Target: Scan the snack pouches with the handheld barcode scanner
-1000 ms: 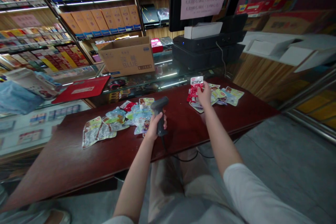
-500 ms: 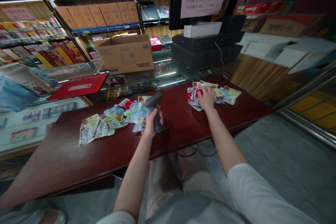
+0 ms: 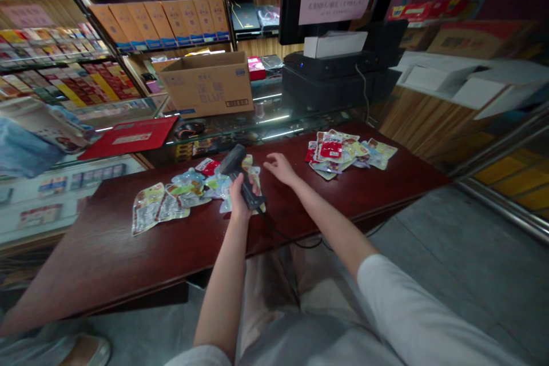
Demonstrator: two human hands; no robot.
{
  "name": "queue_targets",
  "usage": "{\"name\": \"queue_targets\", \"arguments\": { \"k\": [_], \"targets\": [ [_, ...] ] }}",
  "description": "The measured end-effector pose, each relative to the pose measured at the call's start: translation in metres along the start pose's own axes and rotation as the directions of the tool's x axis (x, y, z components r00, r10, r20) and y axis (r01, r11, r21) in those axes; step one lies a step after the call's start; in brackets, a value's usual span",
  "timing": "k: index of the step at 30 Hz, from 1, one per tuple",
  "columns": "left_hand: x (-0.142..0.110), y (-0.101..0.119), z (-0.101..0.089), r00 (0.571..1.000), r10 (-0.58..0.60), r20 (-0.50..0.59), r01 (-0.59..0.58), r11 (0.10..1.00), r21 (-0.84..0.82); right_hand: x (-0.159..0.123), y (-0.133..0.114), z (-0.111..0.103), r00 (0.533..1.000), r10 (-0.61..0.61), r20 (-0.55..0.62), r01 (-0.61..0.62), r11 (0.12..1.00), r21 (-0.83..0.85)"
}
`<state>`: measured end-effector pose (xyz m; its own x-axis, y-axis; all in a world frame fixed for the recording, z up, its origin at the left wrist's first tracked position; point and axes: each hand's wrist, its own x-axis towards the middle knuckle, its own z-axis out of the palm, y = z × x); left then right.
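My left hand is closed round the handle of a dark barcode scanner, whose head points up and left. Beneath and beside it lies a loose spread of snack pouches, partly covered by the hand and scanner. My right hand is over the table just right of these pouches, fingers apart and nothing visible in them. Further right sits a second pile of pouches, with a red packet on top. Both groups rest on the dark red table.
Behind the table, a glass counter carries an open cardboard box, a red folder and a computer mouse. A monitor stands at the back right above a black cash drawer. The scanner's cable hangs over the front edge.
My right hand has left the red packet on the right pile and moved left towards the middle. My left hand has shifted slightly left and tilted the scanner.
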<state>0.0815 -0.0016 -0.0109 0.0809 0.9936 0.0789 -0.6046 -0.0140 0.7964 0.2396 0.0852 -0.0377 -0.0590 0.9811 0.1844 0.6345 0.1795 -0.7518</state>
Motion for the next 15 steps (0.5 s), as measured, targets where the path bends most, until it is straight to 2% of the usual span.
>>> {"name": "queue_targets", "arguments": {
  "k": [2,5,11,15],
  "targets": [
    [0.0,-0.001,0.0,1.0,-0.011,-0.003,0.011,1.0,0.003,0.014,-0.009,0.026,0.995,0.072,0.065,-0.071,0.997,-0.009],
    [0.001,-0.002,0.0,0.999,-0.037,-0.013,0.037,0.999,0.007,0.03,-0.016,0.045,0.985,0.137,0.103,-0.134,0.99,-0.041],
    [0.003,0.002,-0.002,0.999,-0.047,-0.017,0.048,0.996,0.069,0.049,-0.021,0.049,0.968,0.177,0.178,-0.161,0.982,-0.102],
    [0.005,0.018,-0.011,0.999,-0.051,-0.012,0.053,0.988,0.145,0.056,-0.016,0.053,0.955,0.172,0.241,-0.176,0.984,-0.004]
  ]
}}
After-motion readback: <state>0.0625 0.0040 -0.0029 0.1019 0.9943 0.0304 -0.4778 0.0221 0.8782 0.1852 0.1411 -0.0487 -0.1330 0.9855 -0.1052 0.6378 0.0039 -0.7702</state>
